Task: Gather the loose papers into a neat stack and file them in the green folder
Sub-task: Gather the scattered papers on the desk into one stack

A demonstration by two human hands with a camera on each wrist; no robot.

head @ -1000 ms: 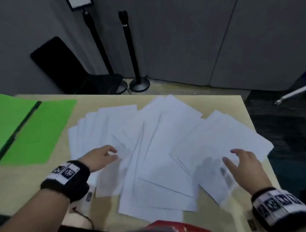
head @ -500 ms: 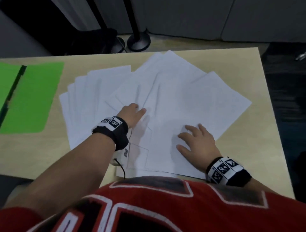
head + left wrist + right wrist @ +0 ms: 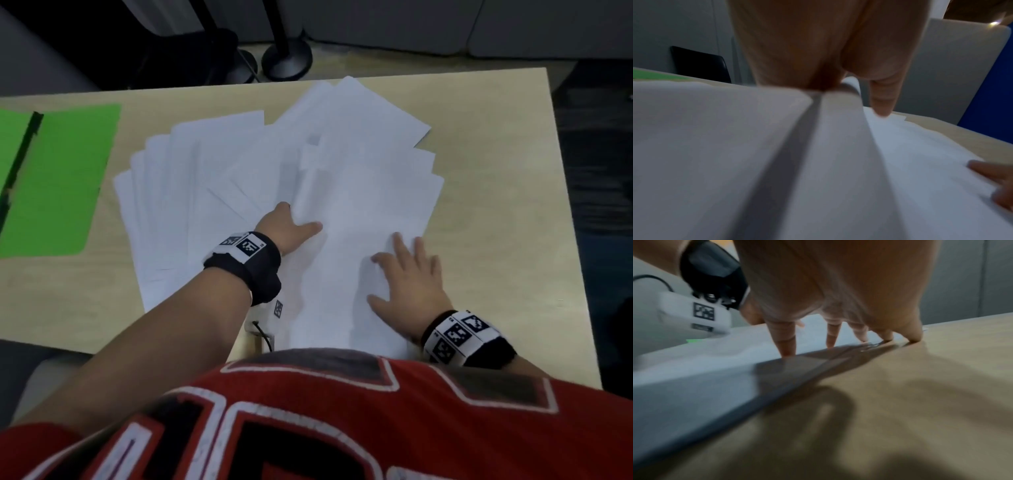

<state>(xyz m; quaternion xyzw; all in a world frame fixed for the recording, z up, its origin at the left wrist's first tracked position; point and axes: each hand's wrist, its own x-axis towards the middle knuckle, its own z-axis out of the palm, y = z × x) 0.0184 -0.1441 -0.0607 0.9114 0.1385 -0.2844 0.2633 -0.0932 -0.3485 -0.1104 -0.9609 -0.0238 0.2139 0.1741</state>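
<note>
Several loose white papers (image 3: 359, 178) lie fanned over the middle of the tan table (image 3: 496, 171). The open green folder (image 3: 58, 178) lies flat at the far left, apart from them. My left hand (image 3: 298, 219) is at the middle of the pile. Its fingers are slid under some lifted sheets and hidden, and its thumb (image 3: 881, 100) lies stretched out on top. My right hand (image 3: 407, 284) lies flat with spread fingers (image 3: 787, 340) on the right part of the pile, near the sheets' right edge.
Two black stand bases (image 3: 287, 61) and a dark chair (image 3: 171, 51) stand on the floor beyond the far edge. My torso in a red shirt (image 3: 308, 411) is against the near edge. Bare table (image 3: 513, 274) shows to the right of the pile.
The right-hand sheets have been pushed left, so the spread is narrower. My left hand has slid right under the sheets. My right hand has come inward. The view tilted down.
</note>
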